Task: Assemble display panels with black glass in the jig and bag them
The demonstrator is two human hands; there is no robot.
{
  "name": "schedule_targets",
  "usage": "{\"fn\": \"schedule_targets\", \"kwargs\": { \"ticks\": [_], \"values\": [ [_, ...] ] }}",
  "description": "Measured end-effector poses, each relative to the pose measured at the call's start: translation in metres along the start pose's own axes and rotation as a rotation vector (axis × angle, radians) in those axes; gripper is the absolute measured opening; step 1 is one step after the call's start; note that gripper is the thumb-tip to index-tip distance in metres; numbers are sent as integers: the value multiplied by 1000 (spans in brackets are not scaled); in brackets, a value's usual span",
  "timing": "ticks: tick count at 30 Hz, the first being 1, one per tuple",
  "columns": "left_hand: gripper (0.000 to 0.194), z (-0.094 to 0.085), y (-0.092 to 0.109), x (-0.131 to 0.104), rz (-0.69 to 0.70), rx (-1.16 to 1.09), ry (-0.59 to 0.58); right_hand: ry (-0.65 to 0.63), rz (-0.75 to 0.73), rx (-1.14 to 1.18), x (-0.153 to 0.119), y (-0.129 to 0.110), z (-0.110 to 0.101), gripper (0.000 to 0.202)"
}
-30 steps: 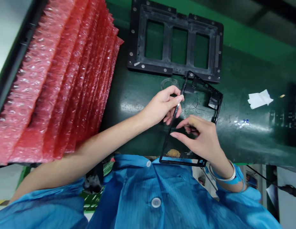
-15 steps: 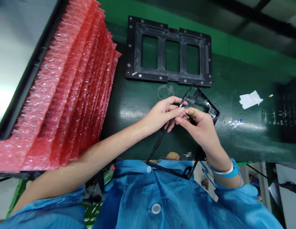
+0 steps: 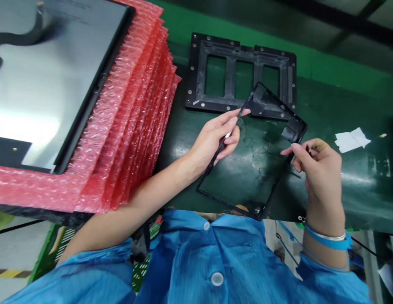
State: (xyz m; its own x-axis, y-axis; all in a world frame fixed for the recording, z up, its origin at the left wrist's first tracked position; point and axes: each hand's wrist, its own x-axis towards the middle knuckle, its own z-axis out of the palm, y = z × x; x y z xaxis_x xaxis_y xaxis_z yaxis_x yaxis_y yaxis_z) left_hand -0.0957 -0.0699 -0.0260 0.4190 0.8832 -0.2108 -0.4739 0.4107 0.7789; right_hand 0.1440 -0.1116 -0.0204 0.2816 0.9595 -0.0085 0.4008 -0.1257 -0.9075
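My left hand [image 3: 219, 134] is closed on the left side bar of a thin black rectangular frame [image 3: 230, 204], thumb on top and fingers underneath. The frame is held tilted above the green bench, its far corner overlapping the fixture behind. At the right side bar, the thumb and forefinger of my right hand [image 3: 313, 162] pinch the edge. A thin dark piece shows between the fingers of that hand; what it is I cannot make out. A dark, partly shiny patch [image 3: 293, 128] sits in the frame's right corner.
A black fixture [image 3: 230, 78] with three openings lies at the back of the bench [image 3: 323, 109]. On the left, red bubble-wrap sheets [image 3: 142, 105] are stacked beneath a silvery display panel [image 3: 72, 71]. A torn white paper [image 3: 353, 139] lies at right.
My right hand has moved right, from beside my left hand to the frame's right side bar. The frame has been raised and turned to face up more. The view has shifted left.
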Motion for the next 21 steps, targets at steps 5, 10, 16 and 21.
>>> {"fn": "schedule_targets", "kwargs": {
  "ticks": [5,10,16,21],
  "values": [
    [33,-2,1,1,33,-11,46,28,-30,222,16,-5,17,36],
    [30,1,-3,-1,7,25,42,48,-70,47,35,5,13,29],
    [25,3,-6,-2,-4,42,49,180,-319,-612,5,-13,19,21],
    [35,5,-6,1,-29,-11,81,-132,-671,-444,-38,-28,59,14]
  ]
}}
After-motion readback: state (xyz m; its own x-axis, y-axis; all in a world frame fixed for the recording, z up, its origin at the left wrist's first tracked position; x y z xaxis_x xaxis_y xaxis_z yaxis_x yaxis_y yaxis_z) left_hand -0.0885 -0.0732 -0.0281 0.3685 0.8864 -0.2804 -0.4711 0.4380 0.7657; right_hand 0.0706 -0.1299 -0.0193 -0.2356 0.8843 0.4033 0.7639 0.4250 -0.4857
